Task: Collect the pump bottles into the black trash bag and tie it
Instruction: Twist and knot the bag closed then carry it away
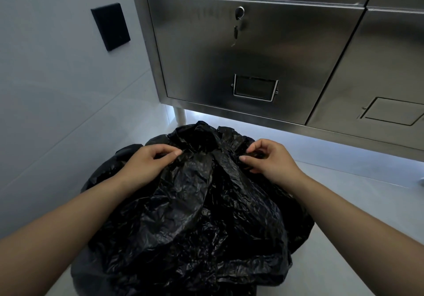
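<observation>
A large crumpled black trash bag (195,215) sits on the pale floor in front of me, bulging and gathered at its top. My left hand (149,161) pinches a fold of the plastic on the left side of the gathered top. My right hand (268,160) pinches the plastic on the right side, fingers curled around a fold. The two hands are about a hand's width apart, with a twisted ridge of bag between them. No pump bottles are visible; whatever is inside the bag is hidden.
A stainless steel cabinet (252,54) on legs stands just beyond the bag, with a keyed lock (239,12) and a label holder (255,88). A black wall plate (110,26) hangs on the pale wall at left. Pale floor (355,204) lies to the right.
</observation>
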Tool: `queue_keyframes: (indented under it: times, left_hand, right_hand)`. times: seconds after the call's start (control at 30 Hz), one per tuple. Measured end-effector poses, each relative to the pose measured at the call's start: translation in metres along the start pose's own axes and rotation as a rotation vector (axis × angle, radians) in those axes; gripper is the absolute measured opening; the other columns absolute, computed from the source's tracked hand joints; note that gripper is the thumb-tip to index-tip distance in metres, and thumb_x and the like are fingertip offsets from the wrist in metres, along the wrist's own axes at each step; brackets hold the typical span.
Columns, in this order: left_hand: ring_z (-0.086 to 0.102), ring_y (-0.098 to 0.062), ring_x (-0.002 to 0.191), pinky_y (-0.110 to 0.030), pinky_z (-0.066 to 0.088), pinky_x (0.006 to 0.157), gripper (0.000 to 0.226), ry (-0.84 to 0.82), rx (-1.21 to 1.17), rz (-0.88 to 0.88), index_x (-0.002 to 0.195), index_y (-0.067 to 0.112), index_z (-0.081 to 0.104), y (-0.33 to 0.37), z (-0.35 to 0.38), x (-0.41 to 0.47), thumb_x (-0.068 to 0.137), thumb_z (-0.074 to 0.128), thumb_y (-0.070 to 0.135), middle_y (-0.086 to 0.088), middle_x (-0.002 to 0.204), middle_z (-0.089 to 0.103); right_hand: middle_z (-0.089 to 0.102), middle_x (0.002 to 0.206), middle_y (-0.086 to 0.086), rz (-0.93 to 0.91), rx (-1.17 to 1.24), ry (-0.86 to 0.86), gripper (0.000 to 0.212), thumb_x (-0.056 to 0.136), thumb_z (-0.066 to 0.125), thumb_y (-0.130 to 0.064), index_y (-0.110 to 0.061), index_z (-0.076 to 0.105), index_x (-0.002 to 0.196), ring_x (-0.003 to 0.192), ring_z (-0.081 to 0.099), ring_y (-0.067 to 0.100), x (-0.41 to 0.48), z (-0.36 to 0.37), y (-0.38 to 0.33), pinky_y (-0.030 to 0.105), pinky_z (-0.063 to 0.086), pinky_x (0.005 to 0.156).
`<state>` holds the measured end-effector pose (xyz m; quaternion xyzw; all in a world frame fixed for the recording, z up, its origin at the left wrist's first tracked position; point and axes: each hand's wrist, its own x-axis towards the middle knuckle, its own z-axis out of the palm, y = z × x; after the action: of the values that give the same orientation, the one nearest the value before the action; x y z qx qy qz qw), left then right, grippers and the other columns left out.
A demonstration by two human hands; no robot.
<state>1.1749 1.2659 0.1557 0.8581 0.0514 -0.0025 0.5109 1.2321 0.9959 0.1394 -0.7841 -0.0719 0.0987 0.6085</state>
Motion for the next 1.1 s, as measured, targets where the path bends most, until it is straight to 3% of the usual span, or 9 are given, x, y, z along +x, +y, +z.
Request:
queue_keyframes:
  times: [0.17, 0.3, 0.4, 0.5, 0.67, 0.83, 0.97, 1.1]
  left_hand:
    - [0.066, 0.007, 0.08, 0.001, 0.042, 0.064, 0.022, -0.191, 0.009, -0.069, 0.092, 0.033, 0.072, 0.002, 0.012, -0.004, 0.072, 0.077, 0.024, 0.015, 0.086, 0.074]
    - [0.066, 0.005, 0.083, -0.003, 0.044, 0.073, 0.025, -0.326, 0.118, -0.061, 0.096, 0.03, 0.072, 0.001, 0.022, -0.008, 0.073, 0.076, 0.024, 0.013, 0.09, 0.074]
    - [0.067, 0.002, 0.082, -0.009, 0.046, 0.077, 0.022, -0.31, 0.123, -0.038, 0.094, 0.031, 0.072, -0.001, 0.028, -0.01, 0.074, 0.076, 0.025, 0.013, 0.087, 0.074]
    - [0.067, 0.002, 0.071, -0.004, 0.045, 0.064, 0.016, -0.254, 0.153, 0.009, 0.084, 0.033, 0.071, -0.001, 0.032, -0.011, 0.071, 0.078, 0.026, 0.016, 0.075, 0.073]
    - [0.063, 0.007, 0.062, -0.003, 0.043, 0.059, 0.016, -0.205, 0.18, 0.063, 0.076, 0.032, 0.068, -0.002, 0.038, -0.011, 0.068, 0.081, 0.027, 0.021, 0.067, 0.069]
    - [0.063, 0.005, 0.087, -0.017, 0.045, 0.084, 0.021, -0.243, 0.225, 0.108, 0.091, 0.038, 0.066, -0.004, 0.037, -0.013, 0.074, 0.075, 0.03, 0.019, 0.091, 0.069]
    - [0.063, 0.01, 0.083, -0.01, 0.044, 0.079, 0.019, -0.194, 0.16, 0.122, 0.087, 0.042, 0.068, -0.002, 0.038, -0.014, 0.075, 0.074, 0.029, 0.023, 0.085, 0.07]
    - [0.062, 0.013, 0.086, -0.001, 0.042, 0.073, 0.015, -0.159, 0.065, 0.082, 0.084, 0.043, 0.069, 0.003, 0.037, -0.014, 0.072, 0.062, 0.048, 0.029, 0.085, 0.07]
  right_hand:
    - [0.067, 0.1, 0.003, 0.029, -0.281, -0.198, 0.031, 0.075, 0.076, -0.011, -0.019, 0.066, 0.102, 0.08, 0.069, 0.016, -0.005, -0.011, 0.001, 0.028, 0.057, 0.077]
    - [0.067, 0.091, -0.013, -0.022, -0.516, -0.25, 0.03, 0.066, 0.083, -0.028, -0.029, 0.07, 0.093, 0.091, 0.062, 0.004, -0.012, -0.019, 0.0, 0.02, 0.046, 0.086]
    - [0.067, 0.08, -0.02, -0.026, -0.54, -0.248, 0.019, 0.064, 0.083, -0.03, -0.033, 0.072, 0.079, 0.079, 0.061, -0.004, -0.016, -0.024, 0.0, 0.011, 0.046, 0.076]
    - [0.069, 0.072, -0.009, 0.009, -0.437, -0.214, 0.011, 0.072, 0.079, -0.02, -0.023, 0.069, 0.072, 0.062, 0.065, -0.001, -0.014, -0.024, 0.002, 0.01, 0.047, 0.059]
    - [0.067, 0.059, 0.001, 0.11, -0.317, -0.285, 0.01, 0.086, 0.063, -0.009, -0.012, 0.054, 0.083, 0.058, 0.07, 0.018, -0.015, -0.019, 0.002, 0.026, 0.058, 0.057]
    - [0.067, 0.087, 0.007, 0.101, -0.223, -0.269, 0.008, 0.087, 0.061, -0.006, -0.012, 0.062, 0.093, 0.074, 0.071, 0.022, -0.017, -0.017, 0.002, 0.025, 0.059, 0.067]
    - [0.071, 0.085, 0.005, 0.149, -0.069, -0.159, 0.006, 0.079, 0.071, -0.011, -0.013, 0.07, 0.085, 0.072, 0.072, 0.021, -0.02, -0.013, 0.001, 0.024, 0.058, 0.068]
    - [0.072, 0.076, 0.006, 0.168, 0.028, -0.013, 0.006, 0.074, 0.075, -0.008, -0.013, 0.073, 0.077, 0.066, 0.071, 0.017, -0.02, -0.006, -0.001, 0.021, 0.057, 0.062]
